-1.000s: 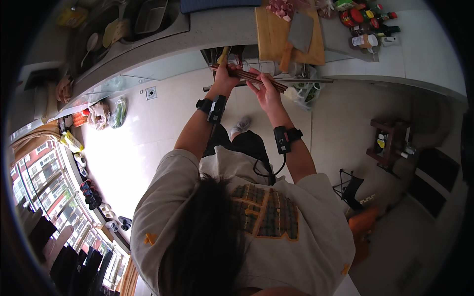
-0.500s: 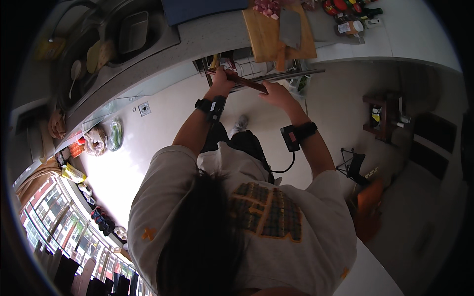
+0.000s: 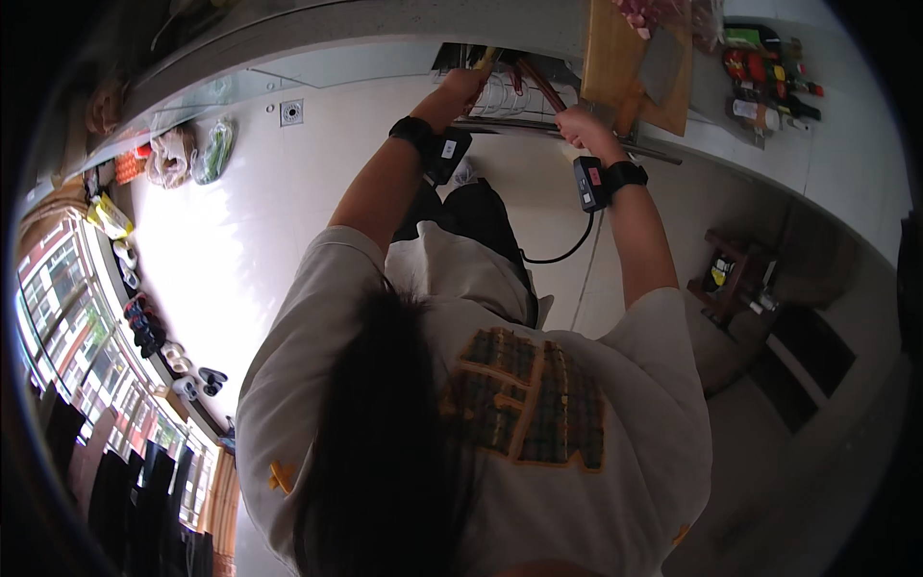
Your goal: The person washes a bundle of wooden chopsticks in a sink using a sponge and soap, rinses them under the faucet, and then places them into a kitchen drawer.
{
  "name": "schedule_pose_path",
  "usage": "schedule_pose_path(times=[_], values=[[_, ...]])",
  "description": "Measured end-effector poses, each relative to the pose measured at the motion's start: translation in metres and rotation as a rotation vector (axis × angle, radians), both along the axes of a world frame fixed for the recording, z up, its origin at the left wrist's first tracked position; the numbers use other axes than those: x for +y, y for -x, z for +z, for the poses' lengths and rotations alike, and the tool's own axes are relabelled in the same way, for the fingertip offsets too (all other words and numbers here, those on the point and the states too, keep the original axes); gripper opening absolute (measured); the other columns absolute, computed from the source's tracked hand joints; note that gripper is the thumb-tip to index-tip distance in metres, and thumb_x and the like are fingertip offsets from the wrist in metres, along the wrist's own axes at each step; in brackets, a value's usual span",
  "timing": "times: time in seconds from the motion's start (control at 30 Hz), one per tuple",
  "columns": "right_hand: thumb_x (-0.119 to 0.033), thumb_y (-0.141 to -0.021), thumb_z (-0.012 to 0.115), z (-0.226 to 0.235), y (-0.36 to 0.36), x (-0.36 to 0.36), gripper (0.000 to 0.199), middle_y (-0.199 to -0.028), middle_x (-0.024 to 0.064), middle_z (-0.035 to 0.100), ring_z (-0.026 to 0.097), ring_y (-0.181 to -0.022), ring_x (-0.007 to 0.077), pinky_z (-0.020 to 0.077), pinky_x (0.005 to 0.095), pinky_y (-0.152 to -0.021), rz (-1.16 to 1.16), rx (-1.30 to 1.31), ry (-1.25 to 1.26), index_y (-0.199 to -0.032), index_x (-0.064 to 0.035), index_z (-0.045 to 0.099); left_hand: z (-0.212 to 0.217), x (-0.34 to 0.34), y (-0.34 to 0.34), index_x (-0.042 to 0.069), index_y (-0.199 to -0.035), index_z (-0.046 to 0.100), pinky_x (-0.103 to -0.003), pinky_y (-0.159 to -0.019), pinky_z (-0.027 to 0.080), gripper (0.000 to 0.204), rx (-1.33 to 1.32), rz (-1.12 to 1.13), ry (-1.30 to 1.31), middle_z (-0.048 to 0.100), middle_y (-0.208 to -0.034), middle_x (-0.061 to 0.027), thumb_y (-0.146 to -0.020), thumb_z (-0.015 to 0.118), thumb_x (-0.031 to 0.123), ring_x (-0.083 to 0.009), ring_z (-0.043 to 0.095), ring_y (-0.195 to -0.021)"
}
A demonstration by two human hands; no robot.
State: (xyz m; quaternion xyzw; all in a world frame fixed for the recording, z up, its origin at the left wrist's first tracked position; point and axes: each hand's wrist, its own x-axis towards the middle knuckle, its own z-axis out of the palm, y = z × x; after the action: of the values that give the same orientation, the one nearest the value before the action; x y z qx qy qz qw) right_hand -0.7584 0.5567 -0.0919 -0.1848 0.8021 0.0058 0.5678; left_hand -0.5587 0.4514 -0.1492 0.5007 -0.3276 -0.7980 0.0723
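Note:
My right hand (image 3: 585, 127) is closed around the near end of long reddish-brown sticks (image 3: 540, 85), which look like chopsticks; they slant forward and left over an open wire drawer (image 3: 500, 96) under the counter. My left hand (image 3: 465, 85) is at the drawer's left side, its fingers closed by a yellowish stick-like thing (image 3: 488, 60) that it seems to grip; its kind is too small to tell. The drawer's front rail (image 3: 519, 127) passes just below both hands. Dark utensils lie in the drawer, partly hidden by the hands.
On the counter to the right are a wooden cutting board (image 3: 604, 58), a cleaver (image 3: 659, 69), raw meat (image 3: 642, 13) and several bottles and jars (image 3: 760, 82). Bagged vegetables (image 3: 213, 154) lie on the floor at left. A dark wooden stool (image 3: 728, 274) stands at right.
My hands have moved apart: the left has let go of the reddish-brown sticks and reached to the yellowish thing. The right keeps the sticks, now pointing more steeply forward. The view has shifted right.

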Motion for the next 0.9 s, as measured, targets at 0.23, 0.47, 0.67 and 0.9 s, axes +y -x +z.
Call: schedule_pose_path(times=[0.23,0.47,0.67,0.9], values=[[-0.006,-0.072,0.039,-0.046,-0.007,-0.055,0.021,-0.046,-0.0028,0.029,0.024,-0.034,0.0053,0.0182,0.0175,-0.03,-0.286,-0.253,-0.135,-0.055,-0.0103,0.03,-0.021,0.03,-0.022,0.003,-0.073,0.06,-0.037,-0.066,0.045,0.036,-0.649,-0.107,0.405,0.058,-0.076,-0.0171,-0.069,0.043,0.034,-0.0321,0.056,-0.074],[-0.007,-0.074,0.039,-0.092,0.002,-0.068,0.023,-0.047,-0.0043,0.029,0.024,-0.034,0.0053,0.0189,0.0179,-0.029,-0.292,-0.231,-0.133,-0.055,-0.0122,0.027,-0.018,0.067,-0.014,0.009,-0.076,0.061,-0.038,-0.063,0.045,0.029,-0.779,0.051,0.545,0.059,-0.074,-0.0124,-0.07,0.042,0.031,-0.0308,0.055,-0.071],[-0.012,-0.078,0.035,-0.125,0.006,-0.093,0.025,-0.044,-0.0043,0.028,0.023,-0.032,0.0065,0.0183,0.0195,-0.029,-0.364,-0.19,-0.356,-0.055,-0.0124,0.026,-0.024,0.064,-0.007,0.011,-0.074,0.061,-0.038,-0.061,0.044,0.026,-0.825,0.109,0.559,0.059,-0.07,-0.0106,-0.07,0.041,0.028,-0.0295,0.055,-0.07],[-0.012,-0.078,0.033,-0.217,0.053,-0.103,0.021,-0.044,-0.0023,0.027,0.024,-0.033,0.0076,0.0192,0.0219,-0.029,-0.252,-0.215,-0.262,-0.058,-0.0107,0.026,-0.034,0.066,-0.003,0.013,-0.073,0.062,-0.037,-0.055,0.044,0.024,-0.871,0.085,0.575,0.058,-0.066,-0.0102,-0.069,0.043,0.027,-0.0286,0.056,-0.064]])
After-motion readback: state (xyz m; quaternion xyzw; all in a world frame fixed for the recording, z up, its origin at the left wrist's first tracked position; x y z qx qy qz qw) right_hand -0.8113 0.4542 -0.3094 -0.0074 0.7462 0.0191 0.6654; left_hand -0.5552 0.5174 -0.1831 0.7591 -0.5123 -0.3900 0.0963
